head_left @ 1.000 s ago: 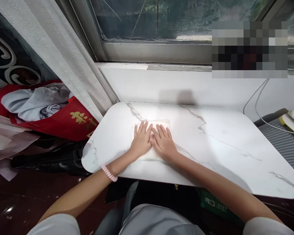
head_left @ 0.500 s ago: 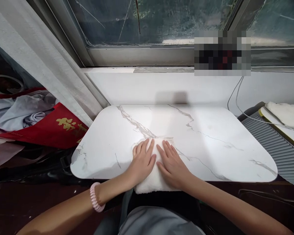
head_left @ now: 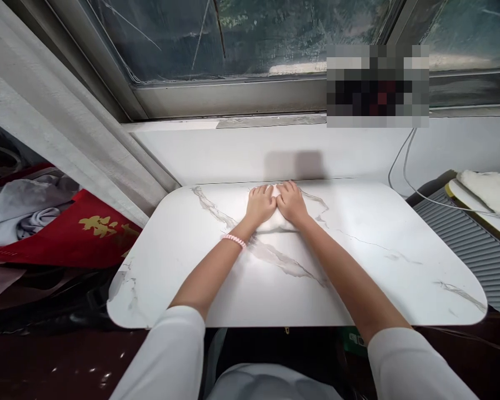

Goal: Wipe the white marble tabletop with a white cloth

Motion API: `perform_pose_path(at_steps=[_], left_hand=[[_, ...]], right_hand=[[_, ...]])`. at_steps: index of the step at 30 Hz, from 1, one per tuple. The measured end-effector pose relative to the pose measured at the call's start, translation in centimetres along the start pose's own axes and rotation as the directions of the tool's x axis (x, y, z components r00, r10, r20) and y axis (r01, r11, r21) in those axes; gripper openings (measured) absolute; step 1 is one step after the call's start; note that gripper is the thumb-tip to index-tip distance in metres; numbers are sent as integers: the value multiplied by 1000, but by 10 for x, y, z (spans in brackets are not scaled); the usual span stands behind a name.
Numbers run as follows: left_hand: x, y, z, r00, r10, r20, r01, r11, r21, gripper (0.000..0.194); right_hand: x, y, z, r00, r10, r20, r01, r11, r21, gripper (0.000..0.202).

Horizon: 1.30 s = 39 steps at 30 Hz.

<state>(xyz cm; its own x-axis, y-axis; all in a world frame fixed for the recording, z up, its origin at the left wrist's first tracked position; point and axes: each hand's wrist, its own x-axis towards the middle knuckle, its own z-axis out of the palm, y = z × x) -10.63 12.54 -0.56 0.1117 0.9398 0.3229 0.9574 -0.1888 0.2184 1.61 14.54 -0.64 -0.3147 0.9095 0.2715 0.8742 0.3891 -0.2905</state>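
A white fluffy cloth (head_left: 277, 223) lies near the far edge of the white marble-patterned table (head_left: 170, 261), bunched under my two hands. My left hand (head_left: 261, 205) rests palm down on its left part, fingers stretched forward. On its right part lies my right hand (head_left: 290, 203), also palm down with fingers stretched out. The thumbs nearly meet in the middle. Both arms reach straight out, and much of the cloth is hidden beneath the hands. A pink coiled band (head_left: 234, 240) circles my left wrist.
Behind the table is a white wall (head_left: 216, 153) under a window. A grey curtain (head_left: 87, 133) and a red bag (head_left: 104, 228) with clothes stand left. At right are a ribbed grey panel (head_left: 454, 233), another white fluffy cloth (head_left: 489, 191) and a thin cable (head_left: 437, 205).
Both hands have moved forward together, taking the cloth from the table's near edge to close to its far edge. The cloth now looks more bunched.
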Motion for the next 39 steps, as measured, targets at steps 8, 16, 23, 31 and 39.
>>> perform_pose_path(at_steps=[8, 16, 23, 31, 39], left_hand=[[8, 34, 16, 1000, 2, 17, -2, 1000, -8, 42], [-37, 65, 14, 998, 42, 53, -41, 999, -7, 46], [-109, 101, -5, 989, 114, 92, -112, 993, -25, 49], [-165, 135, -18, 969, 212, 123, -211, 977, -19, 51], [-132, 149, -4, 956, 244, 164, -237, 970, -62, 51]], right_hand=[[-8, 37, -7, 1000, -16, -8, 15, 996, -93, 51], [-70, 41, -24, 1000, 24, -4, -24, 998, -65, 52], [-156, 35, -43, 1000, 4, -30, -7, 993, -122, 51], [-226, 38, -63, 995, -58, -82, 50, 994, -99, 48], [-205, 69, -65, 995, -13, -104, 3, 996, -88, 46]])
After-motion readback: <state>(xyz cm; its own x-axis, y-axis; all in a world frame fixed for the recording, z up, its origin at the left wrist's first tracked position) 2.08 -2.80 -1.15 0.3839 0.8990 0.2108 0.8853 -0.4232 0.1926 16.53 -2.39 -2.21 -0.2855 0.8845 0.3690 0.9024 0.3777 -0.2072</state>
